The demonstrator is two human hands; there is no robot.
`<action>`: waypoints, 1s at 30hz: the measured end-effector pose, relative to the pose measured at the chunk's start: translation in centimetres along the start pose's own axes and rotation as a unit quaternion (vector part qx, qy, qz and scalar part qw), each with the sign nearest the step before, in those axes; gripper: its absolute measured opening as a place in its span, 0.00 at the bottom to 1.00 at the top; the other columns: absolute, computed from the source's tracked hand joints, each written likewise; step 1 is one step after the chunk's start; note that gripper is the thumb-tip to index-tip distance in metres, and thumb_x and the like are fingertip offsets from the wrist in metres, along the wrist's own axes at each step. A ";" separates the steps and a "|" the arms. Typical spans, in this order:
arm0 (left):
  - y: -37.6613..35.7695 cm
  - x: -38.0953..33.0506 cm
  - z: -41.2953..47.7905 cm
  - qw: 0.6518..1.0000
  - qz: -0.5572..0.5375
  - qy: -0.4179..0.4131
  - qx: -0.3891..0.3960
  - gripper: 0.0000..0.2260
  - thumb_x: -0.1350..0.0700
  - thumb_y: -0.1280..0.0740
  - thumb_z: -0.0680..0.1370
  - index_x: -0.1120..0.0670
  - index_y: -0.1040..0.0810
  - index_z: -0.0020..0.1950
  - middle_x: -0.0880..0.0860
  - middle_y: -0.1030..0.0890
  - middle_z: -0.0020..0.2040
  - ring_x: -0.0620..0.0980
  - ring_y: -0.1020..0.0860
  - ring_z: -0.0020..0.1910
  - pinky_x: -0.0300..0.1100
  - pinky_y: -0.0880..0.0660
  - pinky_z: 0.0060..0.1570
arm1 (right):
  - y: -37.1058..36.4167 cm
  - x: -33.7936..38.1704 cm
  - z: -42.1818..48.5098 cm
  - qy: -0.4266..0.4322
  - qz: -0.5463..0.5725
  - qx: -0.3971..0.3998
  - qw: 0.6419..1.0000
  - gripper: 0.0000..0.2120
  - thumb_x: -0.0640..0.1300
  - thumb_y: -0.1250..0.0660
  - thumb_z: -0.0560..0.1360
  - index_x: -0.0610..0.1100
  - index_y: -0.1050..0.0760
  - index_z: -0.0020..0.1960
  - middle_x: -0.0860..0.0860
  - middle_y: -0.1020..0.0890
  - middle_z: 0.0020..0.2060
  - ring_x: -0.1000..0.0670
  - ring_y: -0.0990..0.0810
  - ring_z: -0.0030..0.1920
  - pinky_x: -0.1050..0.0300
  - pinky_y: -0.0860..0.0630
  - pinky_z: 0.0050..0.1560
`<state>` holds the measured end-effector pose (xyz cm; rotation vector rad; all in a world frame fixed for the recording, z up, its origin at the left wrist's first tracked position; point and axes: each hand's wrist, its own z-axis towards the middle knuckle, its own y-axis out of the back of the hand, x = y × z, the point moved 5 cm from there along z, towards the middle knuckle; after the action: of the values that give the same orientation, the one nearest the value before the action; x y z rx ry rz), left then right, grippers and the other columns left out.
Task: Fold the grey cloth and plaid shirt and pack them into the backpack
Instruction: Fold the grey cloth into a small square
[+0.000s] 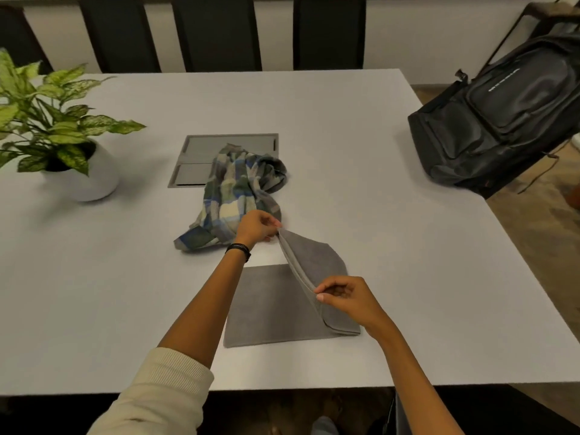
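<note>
With my left hand point(258, 228) and right hand point(345, 297) each pinching the raised edge of the grey cloth point(266, 309), which lies half-folded on the counter point(94, 277), a loose pinch could drop one layer and skew the fold.

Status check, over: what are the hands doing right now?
Fingers of left hand and right hand pinch grey cloth edge, mid-fold. Behind it, plaid shirt crumpled. Far right, backpack; nothing between.

A short line of white lettering point(503, 80) runs along the front panel of the black backpack point(514, 127) at the upper right of the frame. It is too small and blurred to read.
</note>
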<state>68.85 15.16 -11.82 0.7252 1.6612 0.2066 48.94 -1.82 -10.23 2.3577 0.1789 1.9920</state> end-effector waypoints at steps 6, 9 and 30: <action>3.5 4.5 -1.6 0.999 0.007 0.025 -0.046 0.04 0.66 0.31 0.72 0.63 0.18 0.45 0.54 0.21 0.34 0.46 0.23 0.34 0.35 0.23 0.35 | -4.6 -0.6 2.0 0.003 -0.024 0.055 0.998 0.05 0.35 0.28 0.70 0.43 0.19 0.43 0.53 0.17 0.38 0.56 0.18 0.43 0.64 0.23 0.48; 4.2 6.6 -2.2 0.998 0.008 0.034 -0.060 0.05 0.68 0.32 0.72 0.62 0.18 0.45 0.51 0.21 0.33 0.45 0.23 0.33 0.37 0.24 0.36 | -6.7 -1.2 2.8 0.008 -0.043 0.074 0.996 0.07 0.34 0.28 0.70 0.46 0.19 0.42 0.52 0.17 0.39 0.58 0.19 0.42 0.65 0.24 0.46; 3.8 16.1 -1.1 0.990 0.044 0.089 -0.098 0.03 0.60 0.29 0.73 0.58 0.17 0.44 0.56 0.16 0.43 0.52 0.19 0.43 0.42 0.24 0.46 | -16.6 -8.7 5.0 -0.031 -0.147 0.113 0.982 0.05 0.38 0.31 0.73 0.39 0.19 0.48 0.60 0.22 0.39 0.67 0.23 0.41 0.74 0.27 0.41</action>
<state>68.26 27.44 -22.86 0.6463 1.7491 0.5027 51.52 13.76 -21.46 2.3450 0.7392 1.8410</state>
